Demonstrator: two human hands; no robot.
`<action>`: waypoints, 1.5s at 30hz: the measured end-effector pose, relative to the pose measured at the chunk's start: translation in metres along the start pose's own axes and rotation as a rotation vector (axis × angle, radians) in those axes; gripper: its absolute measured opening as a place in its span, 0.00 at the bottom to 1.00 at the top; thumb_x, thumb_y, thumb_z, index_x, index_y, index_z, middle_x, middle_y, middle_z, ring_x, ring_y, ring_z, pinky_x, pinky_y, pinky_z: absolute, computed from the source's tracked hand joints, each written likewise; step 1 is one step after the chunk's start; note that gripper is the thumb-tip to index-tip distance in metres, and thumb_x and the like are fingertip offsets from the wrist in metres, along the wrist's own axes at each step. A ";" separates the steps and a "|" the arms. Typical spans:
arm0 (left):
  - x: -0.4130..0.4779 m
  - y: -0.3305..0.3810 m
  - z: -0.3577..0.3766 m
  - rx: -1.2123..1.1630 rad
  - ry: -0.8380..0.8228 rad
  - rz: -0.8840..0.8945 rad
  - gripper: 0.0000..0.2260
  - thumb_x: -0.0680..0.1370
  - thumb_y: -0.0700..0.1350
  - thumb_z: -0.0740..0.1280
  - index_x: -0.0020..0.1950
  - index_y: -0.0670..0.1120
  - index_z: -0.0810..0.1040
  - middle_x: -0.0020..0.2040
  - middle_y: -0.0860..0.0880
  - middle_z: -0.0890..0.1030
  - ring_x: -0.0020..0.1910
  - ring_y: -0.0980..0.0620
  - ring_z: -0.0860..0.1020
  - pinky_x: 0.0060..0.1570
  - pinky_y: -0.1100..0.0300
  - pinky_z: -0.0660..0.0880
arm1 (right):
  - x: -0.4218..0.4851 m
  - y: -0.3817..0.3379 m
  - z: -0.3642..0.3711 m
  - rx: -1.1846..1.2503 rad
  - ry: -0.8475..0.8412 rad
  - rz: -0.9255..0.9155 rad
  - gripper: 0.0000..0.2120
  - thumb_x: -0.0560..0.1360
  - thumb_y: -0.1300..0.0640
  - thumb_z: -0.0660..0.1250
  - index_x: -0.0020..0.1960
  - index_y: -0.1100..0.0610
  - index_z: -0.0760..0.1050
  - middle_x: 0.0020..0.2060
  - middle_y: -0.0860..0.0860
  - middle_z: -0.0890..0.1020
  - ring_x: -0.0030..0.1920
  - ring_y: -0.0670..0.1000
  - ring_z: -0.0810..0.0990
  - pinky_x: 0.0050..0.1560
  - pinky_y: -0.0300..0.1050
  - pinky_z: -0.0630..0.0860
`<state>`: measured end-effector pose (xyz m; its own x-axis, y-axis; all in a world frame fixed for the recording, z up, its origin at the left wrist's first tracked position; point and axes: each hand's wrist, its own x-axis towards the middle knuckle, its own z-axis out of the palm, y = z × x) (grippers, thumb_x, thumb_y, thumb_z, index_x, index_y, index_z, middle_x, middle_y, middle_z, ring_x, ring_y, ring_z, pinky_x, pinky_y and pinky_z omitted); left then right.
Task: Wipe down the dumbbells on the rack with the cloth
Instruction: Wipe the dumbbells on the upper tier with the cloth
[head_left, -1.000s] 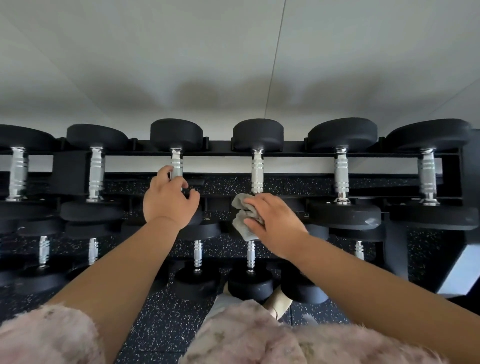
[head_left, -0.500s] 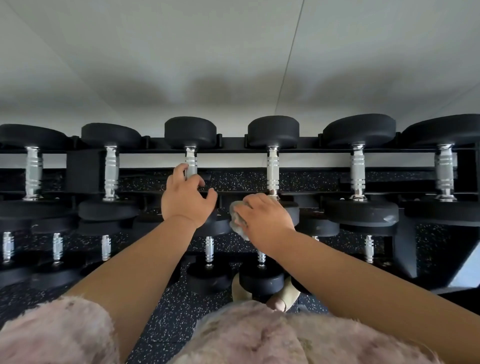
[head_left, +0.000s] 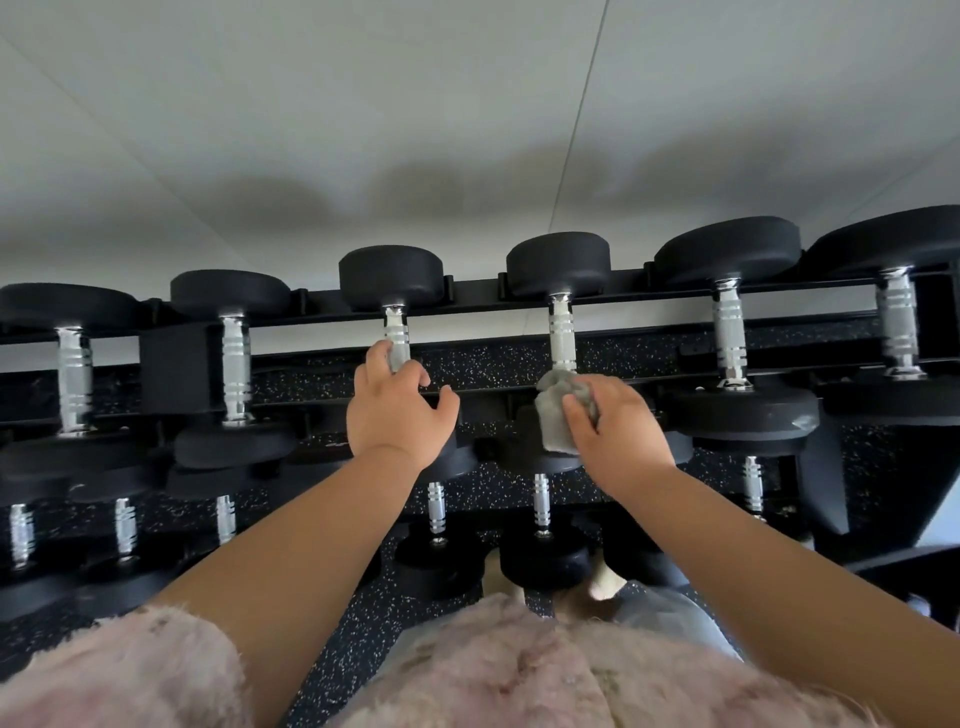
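A black rack (head_left: 467, 306) carries rows of black dumbbells with ribbed chrome handles. My left hand (head_left: 397, 410) rests on the near head of the third top-row dumbbell (head_left: 390, 278), fingers curled around the lower end of its handle. My right hand (head_left: 618, 426) holds a crumpled grey cloth (head_left: 558, 415) pressed on the near head of the neighbouring dumbbell (head_left: 558, 270), just below its chrome handle (head_left: 562, 332). The hands and cloth hide most of both near heads.
More top-row dumbbells stand to the left (head_left: 231, 296) and right (head_left: 727, 254). Lower tiers hold smaller dumbbells (head_left: 543, 556). Speckled black rubber floor (head_left: 358, 634) lies below, a pale wall (head_left: 467, 130) stands behind the rack, and my pink fuzzy garment fills the bottom edge.
The cloth has shifted on the dumbbell's near head and shows more beside my right fingers than half a second ago. My left hand keeps its grip on the handle. The camera view has shifted.
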<state>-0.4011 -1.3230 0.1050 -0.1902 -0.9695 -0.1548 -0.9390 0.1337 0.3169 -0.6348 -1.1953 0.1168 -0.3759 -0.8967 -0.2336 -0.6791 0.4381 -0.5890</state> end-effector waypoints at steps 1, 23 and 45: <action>-0.001 -0.001 0.000 0.001 0.004 0.001 0.12 0.77 0.60 0.69 0.51 0.52 0.80 0.79 0.50 0.65 0.71 0.47 0.68 0.46 0.55 0.73 | -0.003 -0.002 0.005 -0.039 0.001 -0.081 0.14 0.83 0.44 0.62 0.64 0.49 0.76 0.56 0.45 0.78 0.57 0.47 0.75 0.61 0.44 0.73; -0.001 0.000 0.003 0.007 0.034 0.022 0.11 0.77 0.58 0.69 0.48 0.51 0.81 0.77 0.49 0.67 0.69 0.45 0.71 0.43 0.54 0.72 | -0.005 -0.014 -0.005 0.278 -0.028 0.548 0.24 0.80 0.33 0.58 0.67 0.49 0.68 0.54 0.50 0.79 0.49 0.50 0.82 0.43 0.47 0.78; 0.000 0.001 0.001 0.024 -0.002 -0.015 0.11 0.78 0.58 0.68 0.50 0.51 0.80 0.78 0.49 0.65 0.71 0.45 0.69 0.49 0.51 0.76 | 0.040 -0.017 -0.007 0.136 -0.112 0.668 0.19 0.85 0.53 0.59 0.73 0.58 0.67 0.59 0.57 0.78 0.57 0.57 0.79 0.48 0.48 0.76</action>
<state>-0.4022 -1.3225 0.1041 -0.1766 -0.9710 -0.1613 -0.9484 0.1239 0.2919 -0.6427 -1.2378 0.1232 -0.6138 -0.4416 -0.6544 -0.2370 0.8938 -0.3808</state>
